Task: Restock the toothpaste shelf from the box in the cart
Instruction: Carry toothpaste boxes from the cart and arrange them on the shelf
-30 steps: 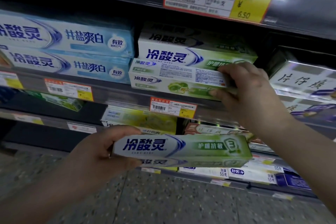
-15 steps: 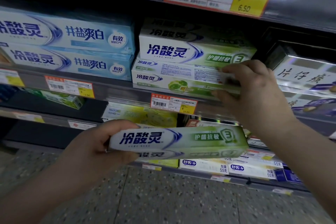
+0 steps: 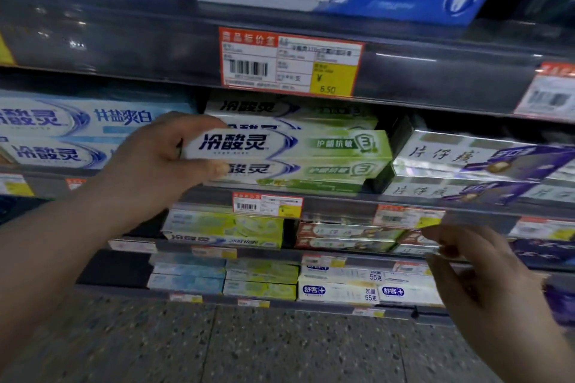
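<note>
L hand [image 3: 155, 162] was clamped on green toothpaste box [image 3: 289, 144] mid-frame, against shelf stack [image 3: 298, 176]. R hand [image 3: 479, 283] lower right, fingers [image 3: 448, 235] loosely apart, empty.

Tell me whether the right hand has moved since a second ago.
Yes. The right hand has left the green boxes on the shelf and dropped down and right, now empty, below that shelf's price tag.

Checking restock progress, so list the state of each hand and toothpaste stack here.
left hand: gripping a box
green toothpaste box: held level at the green stack
green stack: on shelf, piled flat
right hand: empty, fingers open
purple boxes: stacked on shelf
</note>
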The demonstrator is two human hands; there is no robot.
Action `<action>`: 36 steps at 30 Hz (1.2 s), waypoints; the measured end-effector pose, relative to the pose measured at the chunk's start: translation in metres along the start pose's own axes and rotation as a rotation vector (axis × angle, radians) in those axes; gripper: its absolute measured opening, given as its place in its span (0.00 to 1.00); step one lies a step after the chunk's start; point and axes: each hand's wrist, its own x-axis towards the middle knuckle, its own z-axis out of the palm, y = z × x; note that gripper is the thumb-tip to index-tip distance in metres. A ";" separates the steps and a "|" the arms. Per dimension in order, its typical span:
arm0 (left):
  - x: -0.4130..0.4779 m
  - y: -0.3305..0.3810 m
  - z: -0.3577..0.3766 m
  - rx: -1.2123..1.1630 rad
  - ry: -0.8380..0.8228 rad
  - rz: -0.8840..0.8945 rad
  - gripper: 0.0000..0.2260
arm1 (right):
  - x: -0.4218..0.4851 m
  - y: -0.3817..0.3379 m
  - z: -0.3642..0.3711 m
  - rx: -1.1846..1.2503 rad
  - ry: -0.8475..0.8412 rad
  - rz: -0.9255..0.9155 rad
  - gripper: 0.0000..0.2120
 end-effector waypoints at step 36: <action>-0.040 -0.010 0.035 0.008 0.152 -0.090 0.24 | 0.039 -0.046 0.061 0.439 -0.100 0.237 0.31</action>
